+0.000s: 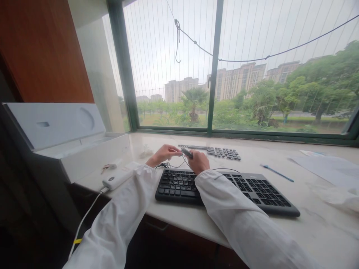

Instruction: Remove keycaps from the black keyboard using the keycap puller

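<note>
In the centre of the frame I hold a small dark tool-like object (186,151) in my right hand (199,162), its fingers curled closely around it; what exactly it is, I cannot tell from this view. The fingers of my left hand (166,154) are almost together at its far left end, and whether they pinch it or only touch it, I cannot see. I suppose that one hand gives a firm hold, and the other one guides the tip. Under my right forearm, a black computer keyboard (176,184) lies flat along the near edge of the counter (322,222), with many bare key sockets on its right part. Behind it, loose keycaps (226,153) are arranged in rows, probably so that their order is not lost. A thin dark cable (165,164) is bundled near its far left corner, maybe to be out of the way. At the left of the frame stands an open white box (91,158), its lid (64,123) raised and showing a round recess; something pale is inside, but too unclear to name. A blue pen (277,173) lies apart, towards the right.
</note>
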Available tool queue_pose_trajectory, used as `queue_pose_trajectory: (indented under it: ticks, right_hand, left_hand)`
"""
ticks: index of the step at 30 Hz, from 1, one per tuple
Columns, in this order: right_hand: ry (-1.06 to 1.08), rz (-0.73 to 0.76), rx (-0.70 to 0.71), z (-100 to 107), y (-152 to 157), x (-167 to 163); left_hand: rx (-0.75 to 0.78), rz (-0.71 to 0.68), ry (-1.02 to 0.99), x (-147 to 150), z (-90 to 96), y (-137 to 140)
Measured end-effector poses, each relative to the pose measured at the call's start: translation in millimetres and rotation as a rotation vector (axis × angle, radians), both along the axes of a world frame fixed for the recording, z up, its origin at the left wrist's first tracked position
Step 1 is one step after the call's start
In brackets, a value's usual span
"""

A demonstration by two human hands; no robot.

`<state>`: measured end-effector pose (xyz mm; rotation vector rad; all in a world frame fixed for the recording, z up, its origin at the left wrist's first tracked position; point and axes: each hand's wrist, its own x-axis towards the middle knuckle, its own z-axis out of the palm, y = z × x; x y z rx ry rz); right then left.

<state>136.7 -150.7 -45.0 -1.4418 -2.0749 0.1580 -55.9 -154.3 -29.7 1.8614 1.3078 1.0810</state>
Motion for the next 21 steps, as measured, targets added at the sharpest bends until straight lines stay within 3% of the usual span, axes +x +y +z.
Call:
queue_pose_trajectory:
  ticks: [12,17,21]
  right_hand:
    - [0.177,0.090,-0.063,-3,12,0]
    - [0.139,0.086,-0.072,1,5,-1]
    - [0.020,0.021,0.056,12,-7,4]
  left_hand:
    - [0.180,0.012,0.129,7,1.2,-2]
    - [0.419,0.058,0.222,8,-1.2,-1]
    - [0.563,0.151,0.279,3,-3.0,1]
